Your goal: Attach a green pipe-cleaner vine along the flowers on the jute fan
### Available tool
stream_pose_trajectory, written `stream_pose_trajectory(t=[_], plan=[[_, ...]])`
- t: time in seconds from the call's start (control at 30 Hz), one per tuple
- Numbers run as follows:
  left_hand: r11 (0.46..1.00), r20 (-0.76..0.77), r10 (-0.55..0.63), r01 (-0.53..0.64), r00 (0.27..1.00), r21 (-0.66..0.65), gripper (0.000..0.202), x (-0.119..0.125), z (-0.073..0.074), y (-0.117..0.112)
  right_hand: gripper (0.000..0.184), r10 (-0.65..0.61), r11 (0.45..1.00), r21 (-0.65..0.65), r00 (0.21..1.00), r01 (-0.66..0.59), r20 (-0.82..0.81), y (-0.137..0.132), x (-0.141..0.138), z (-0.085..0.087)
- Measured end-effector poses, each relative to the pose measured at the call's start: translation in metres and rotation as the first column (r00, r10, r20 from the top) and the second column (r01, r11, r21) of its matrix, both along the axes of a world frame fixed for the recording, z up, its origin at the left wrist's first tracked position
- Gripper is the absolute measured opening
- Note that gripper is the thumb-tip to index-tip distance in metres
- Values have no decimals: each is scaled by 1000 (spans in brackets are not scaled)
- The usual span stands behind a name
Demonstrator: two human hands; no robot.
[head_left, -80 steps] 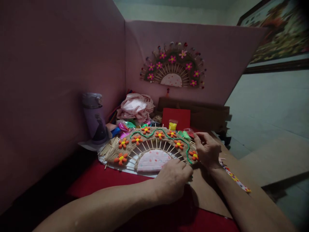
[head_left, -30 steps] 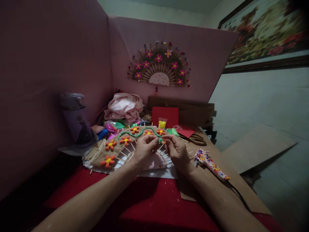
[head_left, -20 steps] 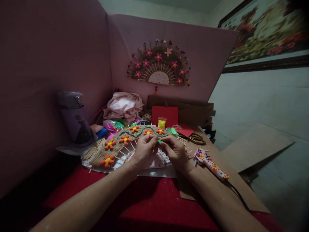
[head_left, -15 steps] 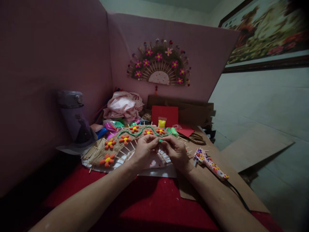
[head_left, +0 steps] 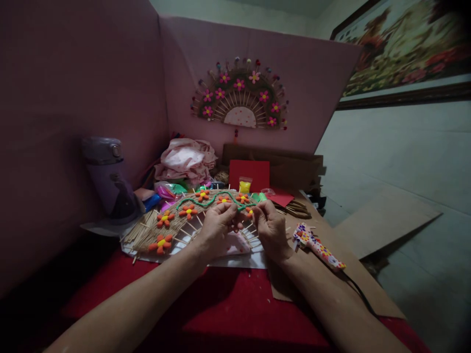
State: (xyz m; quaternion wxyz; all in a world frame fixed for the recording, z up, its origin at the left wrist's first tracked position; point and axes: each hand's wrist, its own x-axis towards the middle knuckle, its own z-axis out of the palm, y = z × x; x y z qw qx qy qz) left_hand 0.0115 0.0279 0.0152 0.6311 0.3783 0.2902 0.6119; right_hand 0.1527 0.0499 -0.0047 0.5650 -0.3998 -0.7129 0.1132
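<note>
A fan-shaped craft piece (head_left: 152,234) made of sticks and twine lies in front of me. Orange clay flowers (head_left: 188,212) with yellow centres dot it, and a wavy green clay strand (head_left: 193,200) runs along its upper part. Over its right half, my left hand (head_left: 220,223) pinches a small bit of green clay (head_left: 241,208) between thumb and forefinger. My right hand (head_left: 271,228) is just to the right, its fingertips closed at the other side of the green clay. The hands partly cover the fan's centre and right flowers.
A patterned hot glue gun (head_left: 319,247) with a cord lies on cardboard (head_left: 368,282) at right. A purple bottle (head_left: 110,181) stands at left. Clay bags (head_left: 245,185), red paper (head_left: 249,175) and bunched cloth (head_left: 187,159) sit behind. A finished fan (head_left: 239,90) hangs on the pink panel.
My hands have moved slightly apart, the right one drawing away from the left. More green clay shows between them, and an orange flower behind has come into view.
</note>
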Motion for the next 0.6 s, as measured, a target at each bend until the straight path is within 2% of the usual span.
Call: stream_pose_trajectory(t=[0.2,0.3,0.4,0.5,0.6], plan=[[994,35,-80,82,996,-65,15,-3,-1,2,32,6,999,-42,987,-13,-161,-1,2,0],[993,47,-115,116,992,-30,17,-2,-3,4,36,34,997,-56,980,-46,-195,-2,0,-2],[992,23,-129,128,991,19,17,-1,-5,5,31,42,998,-38,970,-53,-238,2,1,-2],[995,15,-93,93,996,39,18,1,-6,5,25,-14,1000,9,969,17,-248,10,10,5],[994,-15,-103,104,995,35,30,2,-6,4,27,-205,972,66,950,226,-234,21,30,18]])
